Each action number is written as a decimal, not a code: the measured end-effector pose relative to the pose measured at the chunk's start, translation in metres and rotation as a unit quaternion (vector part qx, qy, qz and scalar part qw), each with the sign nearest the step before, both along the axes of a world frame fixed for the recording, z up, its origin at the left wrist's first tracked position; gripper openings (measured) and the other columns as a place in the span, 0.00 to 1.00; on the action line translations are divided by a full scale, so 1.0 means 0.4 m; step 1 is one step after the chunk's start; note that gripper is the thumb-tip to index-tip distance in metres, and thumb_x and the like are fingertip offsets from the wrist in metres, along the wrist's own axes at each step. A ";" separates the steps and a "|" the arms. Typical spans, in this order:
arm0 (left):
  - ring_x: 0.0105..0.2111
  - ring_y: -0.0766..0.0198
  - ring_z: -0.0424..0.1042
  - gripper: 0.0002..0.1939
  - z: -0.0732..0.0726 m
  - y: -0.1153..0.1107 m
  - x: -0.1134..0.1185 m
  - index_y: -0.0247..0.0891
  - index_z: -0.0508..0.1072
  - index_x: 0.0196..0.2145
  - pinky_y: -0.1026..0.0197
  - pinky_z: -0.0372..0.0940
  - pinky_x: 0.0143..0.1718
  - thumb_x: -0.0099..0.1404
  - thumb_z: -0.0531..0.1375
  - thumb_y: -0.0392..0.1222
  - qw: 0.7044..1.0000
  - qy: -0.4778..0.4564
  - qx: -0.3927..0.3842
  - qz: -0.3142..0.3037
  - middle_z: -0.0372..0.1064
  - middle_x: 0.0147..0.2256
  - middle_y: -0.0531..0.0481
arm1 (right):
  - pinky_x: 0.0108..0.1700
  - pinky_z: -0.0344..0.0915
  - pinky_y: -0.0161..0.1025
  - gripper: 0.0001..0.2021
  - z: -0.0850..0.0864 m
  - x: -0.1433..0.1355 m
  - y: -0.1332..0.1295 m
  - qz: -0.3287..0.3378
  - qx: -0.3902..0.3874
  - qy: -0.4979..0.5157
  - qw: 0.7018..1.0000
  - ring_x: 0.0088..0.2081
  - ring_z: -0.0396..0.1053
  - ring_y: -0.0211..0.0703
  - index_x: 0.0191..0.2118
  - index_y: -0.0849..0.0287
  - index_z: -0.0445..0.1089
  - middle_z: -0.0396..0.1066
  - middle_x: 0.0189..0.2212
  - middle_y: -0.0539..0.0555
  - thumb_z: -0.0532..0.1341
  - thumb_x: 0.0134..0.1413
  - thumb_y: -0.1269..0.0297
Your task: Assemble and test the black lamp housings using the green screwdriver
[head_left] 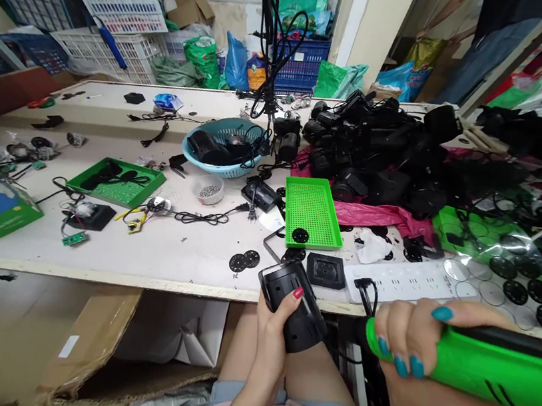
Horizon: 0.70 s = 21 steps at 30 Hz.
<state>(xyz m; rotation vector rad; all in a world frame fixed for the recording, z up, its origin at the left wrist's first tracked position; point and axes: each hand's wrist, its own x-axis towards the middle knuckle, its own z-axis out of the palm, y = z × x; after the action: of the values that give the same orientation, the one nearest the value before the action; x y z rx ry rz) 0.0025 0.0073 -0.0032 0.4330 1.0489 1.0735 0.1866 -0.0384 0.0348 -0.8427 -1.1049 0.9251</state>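
My left hand (273, 327) grips a black plastic housing (299, 313) above my lap, at the table's front edge, with the thumb across its side. In my right hand (421, 336) is a green-and-black power tool (505, 358), the fingers wrapped round its green body near the front. Its black nose points left toward the housing, apart from it; I cannot make out the tip. Just behind the housing lie a black square part (325, 270) and several black perforated discs (244, 260). A green perforated tray (310, 211) stands farther back with a disc in it.
A white power strip (407, 280) runs along the front edge at right. Black devices are heaped on pink plastic (383, 211). A blue basket (228, 165), a small tub of screws (209, 190) and another green tray (118, 191) stand left. Cables (272, 35) hang overhead.
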 end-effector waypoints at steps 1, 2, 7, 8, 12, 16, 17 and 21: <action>0.39 0.57 0.75 0.24 -0.001 0.000 -0.001 0.38 0.74 0.45 0.57 0.69 0.46 0.51 0.71 0.47 1.000 -0.002 0.001 0.002 0.76 0.40 0.48 | 0.17 0.58 0.38 0.24 -0.004 -0.004 0.004 0.002 0.019 0.001 1.000 0.11 0.52 0.37 0.16 0.51 0.62 0.51 0.09 0.43 0.66 0.50 0.42; 0.40 0.57 0.75 0.24 0.001 -0.001 -0.001 0.38 0.74 0.45 0.57 0.69 0.46 0.51 0.71 0.47 1.000 -0.003 0.001 0.001 0.76 0.39 0.49 | 0.17 0.58 0.38 0.23 -0.006 -0.013 0.009 0.003 0.038 0.012 0.999 0.11 0.52 0.37 0.16 0.51 0.63 0.53 0.10 0.44 0.67 0.51 0.45; 0.37 0.57 0.74 0.26 0.015 -0.009 0.005 0.38 0.74 0.47 0.58 0.70 0.41 0.50 0.71 0.46 1.000 -0.002 0.010 -0.013 0.77 0.38 0.49 | 0.19 0.62 0.38 0.10 0.016 -0.053 0.051 0.064 0.107 0.025 0.992 0.14 0.61 0.40 0.38 0.49 0.75 0.65 0.14 0.46 0.60 0.62 0.51; 0.37 0.58 0.74 0.26 0.017 -0.010 0.005 0.38 0.74 0.47 0.59 0.70 0.40 0.50 0.71 0.46 1.000 -0.001 0.013 -0.015 0.76 0.38 0.49 | 0.20 0.64 0.38 0.11 0.026 -0.051 0.060 0.099 0.119 0.012 0.988 0.16 0.64 0.41 0.44 0.48 0.74 0.68 0.16 0.47 0.58 0.64 0.52; 0.34 0.61 0.74 0.26 0.024 -0.011 0.002 0.38 0.73 0.47 0.62 0.70 0.36 0.51 0.71 0.45 1.000 -0.006 0.013 -0.022 0.76 0.35 0.51 | 0.25 0.69 0.41 0.14 0.049 -0.035 0.076 0.205 0.141 -0.031 0.968 0.22 0.72 0.46 0.51 0.49 0.71 0.74 0.21 0.52 0.53 0.67 0.55; 0.35 0.59 0.75 0.21 0.016 -0.013 0.007 0.36 0.73 0.41 0.61 0.70 0.37 0.51 0.71 0.46 1.000 -0.004 0.006 -0.027 0.76 0.36 0.49 | 0.23 0.65 0.38 0.15 0.043 -0.056 0.058 0.145 0.134 0.015 0.980 0.19 0.67 0.43 0.48 0.50 0.72 0.70 0.17 0.49 0.54 0.65 0.51; 0.37 0.58 0.75 0.21 0.013 -0.012 0.012 0.36 0.73 0.40 0.60 0.70 0.39 0.51 0.71 0.47 1.000 -0.004 0.001 -0.031 0.77 0.37 0.48 | 0.23 0.64 0.37 0.17 0.047 -0.064 0.054 0.102 0.114 0.037 0.987 0.18 0.65 0.42 0.47 0.51 0.72 0.69 0.17 0.49 0.55 0.63 0.48; 0.44 0.52 0.75 0.28 0.006 0.005 0.028 0.37 0.72 0.46 0.55 0.70 0.45 0.50 0.71 0.50 0.998 0.020 -0.019 -0.051 0.77 0.43 0.44 | 0.23 0.61 0.38 0.32 0.095 -0.050 0.085 -0.127 0.027 0.108 0.986 0.20 0.61 0.42 0.40 0.57 0.69 0.64 0.18 0.49 0.46 0.54 0.33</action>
<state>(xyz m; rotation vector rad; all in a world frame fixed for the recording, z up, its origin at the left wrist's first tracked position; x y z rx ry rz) 0.0137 0.0092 -0.0007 0.4744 1.0697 0.9565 0.1665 -0.0045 0.0729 -0.7973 -0.8112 0.7500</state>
